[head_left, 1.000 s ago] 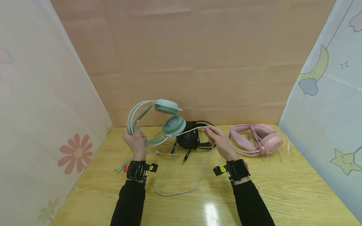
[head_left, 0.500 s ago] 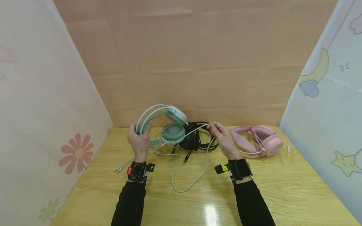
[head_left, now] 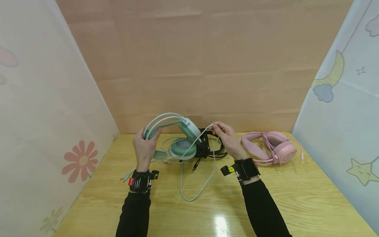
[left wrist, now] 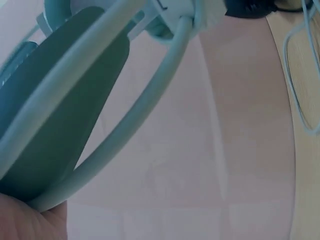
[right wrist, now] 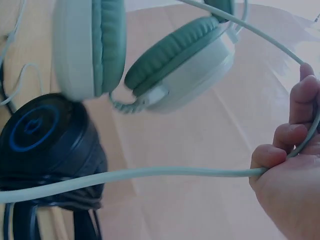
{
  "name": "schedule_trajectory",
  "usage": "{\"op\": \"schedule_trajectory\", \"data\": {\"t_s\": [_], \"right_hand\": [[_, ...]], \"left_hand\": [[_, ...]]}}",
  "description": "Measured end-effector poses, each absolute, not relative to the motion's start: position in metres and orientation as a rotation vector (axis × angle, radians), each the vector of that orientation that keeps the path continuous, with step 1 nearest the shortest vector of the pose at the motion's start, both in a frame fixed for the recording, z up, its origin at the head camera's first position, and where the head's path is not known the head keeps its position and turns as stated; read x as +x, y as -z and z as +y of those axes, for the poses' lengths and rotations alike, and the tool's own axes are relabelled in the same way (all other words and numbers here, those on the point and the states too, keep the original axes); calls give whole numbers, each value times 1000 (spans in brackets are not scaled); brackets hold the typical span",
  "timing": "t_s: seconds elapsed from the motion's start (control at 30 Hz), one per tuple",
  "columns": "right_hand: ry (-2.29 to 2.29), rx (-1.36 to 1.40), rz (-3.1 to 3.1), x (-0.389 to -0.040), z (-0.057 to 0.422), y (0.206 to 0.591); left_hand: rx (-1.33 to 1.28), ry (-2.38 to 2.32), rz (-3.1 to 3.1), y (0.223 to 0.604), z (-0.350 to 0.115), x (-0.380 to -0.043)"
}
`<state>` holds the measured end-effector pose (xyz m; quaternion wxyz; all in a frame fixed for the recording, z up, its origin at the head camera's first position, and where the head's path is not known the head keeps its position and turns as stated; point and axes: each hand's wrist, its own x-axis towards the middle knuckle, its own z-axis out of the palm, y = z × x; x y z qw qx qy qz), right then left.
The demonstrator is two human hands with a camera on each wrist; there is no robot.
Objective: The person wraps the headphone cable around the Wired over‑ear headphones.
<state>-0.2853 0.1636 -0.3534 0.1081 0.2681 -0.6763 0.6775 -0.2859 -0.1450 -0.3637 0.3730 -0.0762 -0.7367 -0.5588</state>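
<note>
My left hand (head_left: 144, 147) grips the headband of a mint-green and white headset (head_left: 189, 129), its thumb over the padded band. The ear cups tilt toward the right, one above the other. Between its fingertips my right hand (head_left: 228, 137) pinches the headset's pale cable (head_left: 197, 138), which runs up from the lower cup. From that hand the cable drops in a long loop to the table. In the right wrist view the cable (right wrist: 165, 171) passes through the curled fingers. Behind the green cups lies a black headset (head_left: 204, 148), partly hidden.
A pink headset (head_left: 273, 148) with its cord wrapped round it lies at the right on the wooden table (head_left: 284, 200). Pale plug ends (head_left: 125, 177) rest near the left wrist. A brown paper backdrop (head_left: 189, 65) rises behind, with patterned sheets at both sides.
The left hand has shifted slightly right and turned the green headset so its cups tip further right. The right hand still pinches the cable, which now hangs in a narrower loop.
</note>
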Motion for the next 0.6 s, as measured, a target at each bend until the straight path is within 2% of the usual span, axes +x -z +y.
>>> {"op": "schedule_trajectory", "data": {"t_s": [0.33,0.6], "right_hand": [[-1979,848,-2043,-311,155,318],[-1857,865,-2253,-330,153,312]], "left_hand": [[-207,2219,-1760,369,-146,-293],[-208,2355,-1825,379,-141,-301]]}}
